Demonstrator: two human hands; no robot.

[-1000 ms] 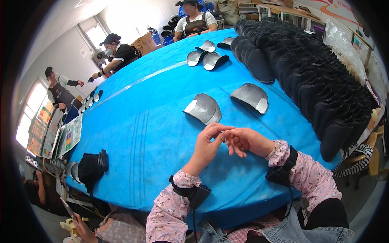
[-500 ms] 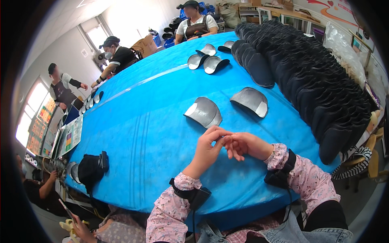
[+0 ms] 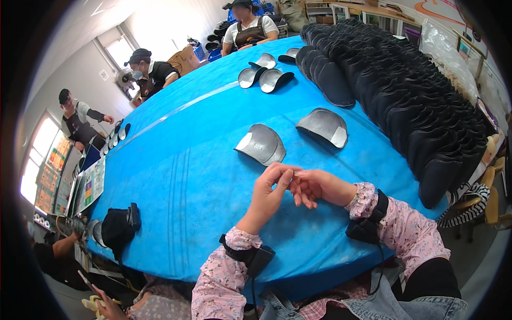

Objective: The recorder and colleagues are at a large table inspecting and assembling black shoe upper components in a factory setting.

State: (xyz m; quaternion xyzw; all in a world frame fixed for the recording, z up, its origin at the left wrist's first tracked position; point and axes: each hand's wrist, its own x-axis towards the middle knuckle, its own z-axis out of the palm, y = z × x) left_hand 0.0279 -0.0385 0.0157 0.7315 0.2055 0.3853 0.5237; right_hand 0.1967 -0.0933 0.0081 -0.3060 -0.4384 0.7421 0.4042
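Observation:
Over the near part of the blue-covered table, my left hand [image 3: 265,193] and my right hand [image 3: 323,188] meet at the fingertips. The left thumb and index finger are pinched against the right fingertips. Loosely curled, the other right fingers hang below. Anything tiny between the fingertips is too small to make out. Just beyond my hands lie two curved shell-like pieces, dark with a shiny grey coating and a pale patch at one corner: a left piece [image 3: 265,145] and a right piece [image 3: 323,128]. Neither hand touches them.
Rows of stacked black insole-shaped pads [image 3: 405,106] fill the table's right side. Farther back sit several more curved pieces [image 3: 273,79]. A black device [image 3: 118,226] stands at the left edge of the blue sheet [image 3: 186,208]. Other people work around the far and left sides.
The view has shifted slightly, so the table things sit a little higher and more to the left. My hands stay together at the fingertips, their pose nearly the same.

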